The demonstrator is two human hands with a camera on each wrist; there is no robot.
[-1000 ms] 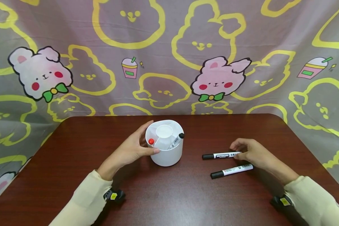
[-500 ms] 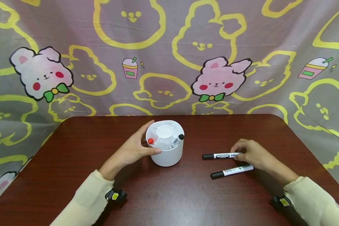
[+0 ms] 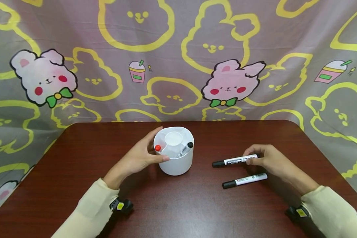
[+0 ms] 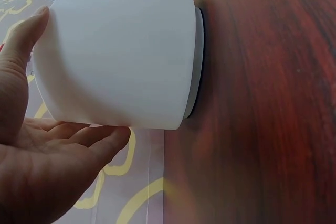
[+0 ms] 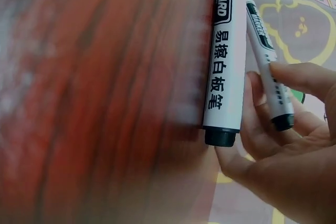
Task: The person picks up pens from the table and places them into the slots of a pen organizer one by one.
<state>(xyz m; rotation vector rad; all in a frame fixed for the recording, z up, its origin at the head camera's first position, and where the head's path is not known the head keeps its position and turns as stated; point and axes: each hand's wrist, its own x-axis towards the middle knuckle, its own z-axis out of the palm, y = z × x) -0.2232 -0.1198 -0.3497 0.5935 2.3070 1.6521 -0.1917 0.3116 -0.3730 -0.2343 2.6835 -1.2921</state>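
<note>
A white round pen holder [image 3: 176, 167] with compartments stands on the table, left of centre. My left hand [image 3: 137, 155] grips its left side, thumb at the front rim and fingers behind. Inside it are a red-tipped pen [image 3: 158, 148] and a black-ended marker [image 3: 185, 149] leaning on the right rim. My right hand [image 3: 269, 162] pinches a black-and-white whiteboard marker [image 3: 234, 161] near its tail, thumb and fingers on either side. That tail looks tilted slightly up off the table. A second whiteboard marker [image 3: 246, 180] lies in front of it, apart from the hand in the head view.
The dark red-brown wooden table [image 3: 178, 211] reaches back to a patterned curtain [image 3: 172, 59] that hangs behind its far edge. Small black wrist cameras are strapped under both cream sleeves [image 3: 89, 205].
My right hand has taken hold of the rear marker, and its tail end has risen a little. My left hand and the pen holder have barely moved.
</note>
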